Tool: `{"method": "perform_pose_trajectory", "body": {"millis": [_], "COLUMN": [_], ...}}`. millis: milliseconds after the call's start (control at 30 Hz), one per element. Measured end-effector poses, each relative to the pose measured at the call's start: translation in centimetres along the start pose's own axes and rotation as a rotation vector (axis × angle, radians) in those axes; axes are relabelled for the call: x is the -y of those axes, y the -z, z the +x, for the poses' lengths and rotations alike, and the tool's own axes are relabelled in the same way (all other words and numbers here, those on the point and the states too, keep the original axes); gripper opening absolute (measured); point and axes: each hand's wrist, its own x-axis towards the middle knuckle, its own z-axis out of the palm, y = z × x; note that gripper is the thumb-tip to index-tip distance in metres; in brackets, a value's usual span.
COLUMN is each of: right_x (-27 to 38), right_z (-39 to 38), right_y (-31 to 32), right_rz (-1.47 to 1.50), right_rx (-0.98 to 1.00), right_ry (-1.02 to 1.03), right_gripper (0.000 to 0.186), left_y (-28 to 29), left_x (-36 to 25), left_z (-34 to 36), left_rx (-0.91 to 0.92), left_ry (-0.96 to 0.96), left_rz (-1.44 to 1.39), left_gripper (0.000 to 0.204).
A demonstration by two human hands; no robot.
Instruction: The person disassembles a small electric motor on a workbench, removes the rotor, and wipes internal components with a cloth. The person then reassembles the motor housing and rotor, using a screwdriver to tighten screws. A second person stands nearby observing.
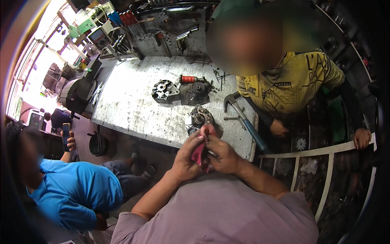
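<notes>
Close to my chest, at the near edge of the worktable, both hands are closed on a pinkish-red cloth. My left hand grips its left side, with the thumb up near the top. From the right, my right hand presses its fingers against the same cloth. Whether a small part is wrapped inside cannot be seen. Just beyond my hands lies a metal engine casing, its near side partly covered by them.
On the worktable lie another metal casing, a dark round part, a red-handled tool, loose bolts and a blue-handled hammer. A person in yellow stands right; another in blue holds a phone.
</notes>
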Motion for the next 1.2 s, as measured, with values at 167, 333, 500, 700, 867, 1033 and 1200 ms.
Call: {"method": "perform_pose_trajectory", "body": {"millis": [167, 333, 500, 700, 867, 1033, 1200], "right_x": [0.9, -1.4, -2.9, -3.8, -4.9, -5.9, -6.4], "right_z": [-1.8, -7.1, -10.4, -11.6, -12.9, -13.3, -11.6], "right_y": [1.1, 3.2, 3.8, 3.5, 3.0, 3.4, 3.5], "right_rz": [-0.041, -0.054, -0.097, -0.060, -0.037, -0.057, -0.072], "right_rx": [0.049, -0.080, -0.172, -0.285, -0.351, -0.350, -0.281], "right_ry": [-0.058, -0.302, -0.341, -0.353, -0.386, -0.435, -0.436], "right_gripper": [0.049, 0.050, 0.045, 0.047, 0.047, 0.046, 0.045], "left_y": [2.2, 7.0, 6.6, 6.6, 8.7, 9.9, 7.9], "left_x": [1.1, 6.4, 11.3, 9.7, 9.8, 10.1, 9.3], "left_z": [-2.5, 0.0, 5.7, 8.9, 8.9, 7.5, 7.0], "left_rx": [-0.340, -0.367, -0.020, 0.056, 0.055, -0.185, -0.003], "left_ry": [0.150, 0.415, 0.585, 0.882, 0.903, 0.859, 0.805], "left_rz": [0.265, 0.397, 0.291, 0.241, 0.111, -0.088, 0.241], "left_gripper": [0.039, 0.056, 0.055, 0.040, 0.040, 0.051, 0.049]}}
